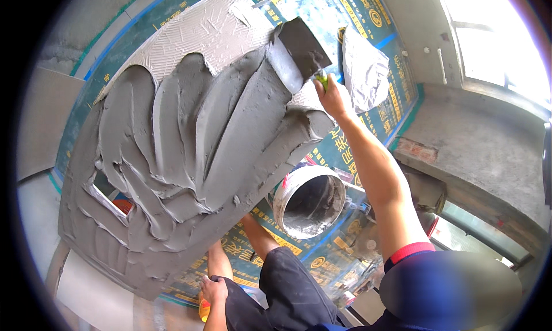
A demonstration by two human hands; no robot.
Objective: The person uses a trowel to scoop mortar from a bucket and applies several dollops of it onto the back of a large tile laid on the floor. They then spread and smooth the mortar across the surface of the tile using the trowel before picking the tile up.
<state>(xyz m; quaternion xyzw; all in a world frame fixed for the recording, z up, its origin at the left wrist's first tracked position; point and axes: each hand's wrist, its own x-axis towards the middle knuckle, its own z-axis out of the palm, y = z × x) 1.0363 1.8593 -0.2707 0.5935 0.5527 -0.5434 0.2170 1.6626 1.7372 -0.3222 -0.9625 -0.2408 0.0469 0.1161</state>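
Note:
My right hand (334, 98) grips the green handle of a wide, flat trowel (302, 46) at the far edge of a large slab. Grey mortar coats most of the trowel's blade, which lies tilted against the mortar layer. The slab is spread with thick, wavy grey mortar (190, 141). At its far end a pale ridged surface (198, 35) still shows bare. A small rectangular opening (112, 196) sits in the left part of the mortar. Down by my knee, my left hand (214, 289) has curled fingers; whatever it may hold is hidden. A yellow-orange object (204, 309) is just below it.
A mortar-smeared round bucket (280, 201) stands right of the slab. Beyond it lies a crumpled white bag (368, 66). Green printed sheeting (322, 245) covers the floor. Clutter (356, 268) sits near my right side, and a concrete ledge (477, 141) runs below the window.

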